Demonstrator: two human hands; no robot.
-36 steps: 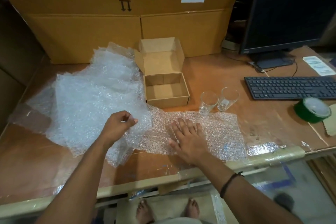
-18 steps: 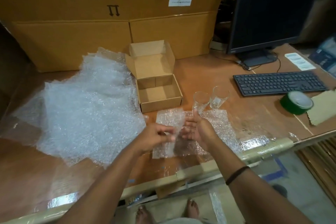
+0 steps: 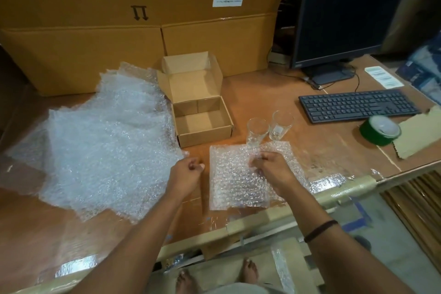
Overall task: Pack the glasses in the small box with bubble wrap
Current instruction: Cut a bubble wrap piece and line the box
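Barely begun, I judge: one bubble wrap sheet [image 3: 238,184] lies flat before me, my right hand [image 3: 270,170] on it with fingers curled, pinching its far part, while my left hand [image 3: 187,173] is closed in a fist on nothing I can see, between that sheet and the pile of bubble wrap [image 3: 107,145]. The near glass [image 3: 257,130] stands upright, its base touching the sheet's far edge, the far glass [image 3: 280,126] just beside it, both bare, and the small box [image 3: 205,126] sits open and empty behind, so wrapping, loading and closing are all left
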